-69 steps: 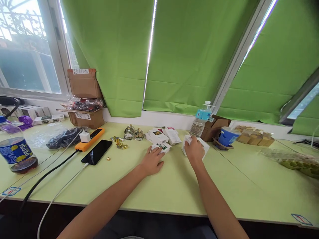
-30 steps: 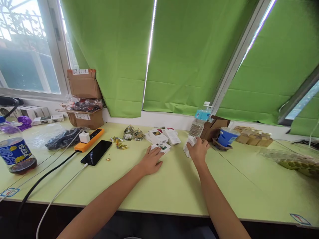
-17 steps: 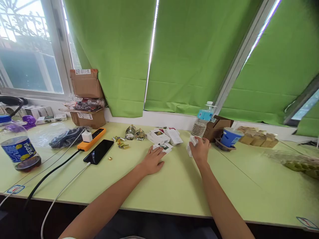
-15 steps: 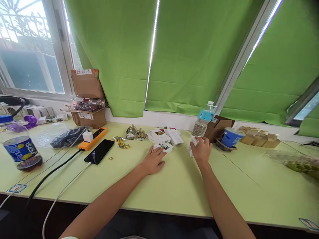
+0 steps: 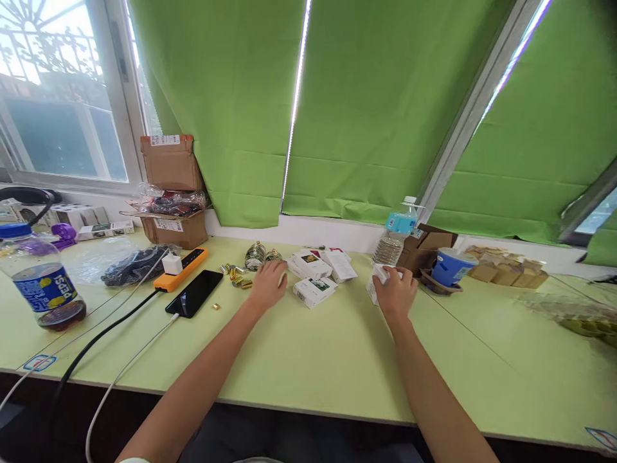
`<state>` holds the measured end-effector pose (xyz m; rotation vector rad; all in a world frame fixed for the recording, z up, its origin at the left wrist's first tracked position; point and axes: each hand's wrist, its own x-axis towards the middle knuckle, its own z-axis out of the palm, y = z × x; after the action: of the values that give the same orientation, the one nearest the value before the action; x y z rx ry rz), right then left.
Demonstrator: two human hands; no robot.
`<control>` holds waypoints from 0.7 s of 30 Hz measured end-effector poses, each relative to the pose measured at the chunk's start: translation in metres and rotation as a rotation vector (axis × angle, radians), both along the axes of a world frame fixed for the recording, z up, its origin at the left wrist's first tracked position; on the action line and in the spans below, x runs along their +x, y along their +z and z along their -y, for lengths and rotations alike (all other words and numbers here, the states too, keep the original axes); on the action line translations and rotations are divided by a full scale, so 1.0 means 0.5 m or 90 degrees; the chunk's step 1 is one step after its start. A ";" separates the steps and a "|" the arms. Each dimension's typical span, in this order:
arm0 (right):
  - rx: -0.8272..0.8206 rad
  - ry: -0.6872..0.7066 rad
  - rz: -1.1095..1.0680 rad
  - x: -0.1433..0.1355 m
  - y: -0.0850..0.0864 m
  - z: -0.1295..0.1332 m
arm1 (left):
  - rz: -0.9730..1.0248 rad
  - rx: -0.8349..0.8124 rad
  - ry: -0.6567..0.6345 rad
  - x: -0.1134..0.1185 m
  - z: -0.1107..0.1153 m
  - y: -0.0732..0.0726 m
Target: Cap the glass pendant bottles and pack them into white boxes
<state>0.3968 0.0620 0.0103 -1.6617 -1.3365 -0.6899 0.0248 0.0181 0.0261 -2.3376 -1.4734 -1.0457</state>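
Note:
My right hand (image 5: pixel 399 297) grips a small white box (image 5: pixel 372 292) on the table, its fingers bent over the top. My left hand (image 5: pixel 267 284) is just in front of two small ornate glass jars with gold trim; its fingers are partly visible, loosely bent and holding nothing I can see. One glass jar (image 5: pixel 254 256) shows clearly, while the other jar (image 5: pixel 273 254) is partly covered by that hand. Between my hands lies a white printed box (image 5: pixel 314 292), with more small white boxes (image 5: pixel 340 265) piled behind it. Gold and silver cylinders (image 5: pixel 236 278) lie left of my left hand.
A water bottle (image 5: pixel 393 241) and a blue tub (image 5: pixel 450 267) stand behind my right hand. On the left are a phone (image 5: pixel 195 294), an orange power strip (image 5: pixel 180 271), cables and a Pepsi bottle (image 5: pixel 48 289). Cardboard boxes (image 5: pixel 176 231) sit by the window.
My left hand has left the printed white box and moved left to the glass jars. That box is now fully uncovered. My right hand stays on its white box.

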 end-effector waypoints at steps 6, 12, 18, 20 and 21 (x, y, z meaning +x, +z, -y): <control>0.040 -0.042 0.034 -0.029 0.023 0.024 | 0.019 -0.060 0.309 -0.064 -0.029 -0.009; 0.067 0.297 0.098 -0.137 0.070 0.063 | 0.006 -0.098 0.382 -0.085 -0.056 -0.043; -0.109 0.620 0.290 -0.319 0.030 0.105 | 0.012 -0.102 0.334 -0.087 -0.074 -0.049; -0.156 0.661 0.349 -0.352 0.012 0.110 | 0.030 -0.094 0.324 -0.086 -0.076 -0.049; -0.172 0.670 0.365 -0.360 0.005 0.110 | 0.042 -0.089 0.321 -0.085 -0.076 -0.050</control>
<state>0.2167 0.0068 0.0129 -0.7058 -2.4887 -0.3338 -0.0177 0.0561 0.0013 -1.8600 -2.0696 -0.9084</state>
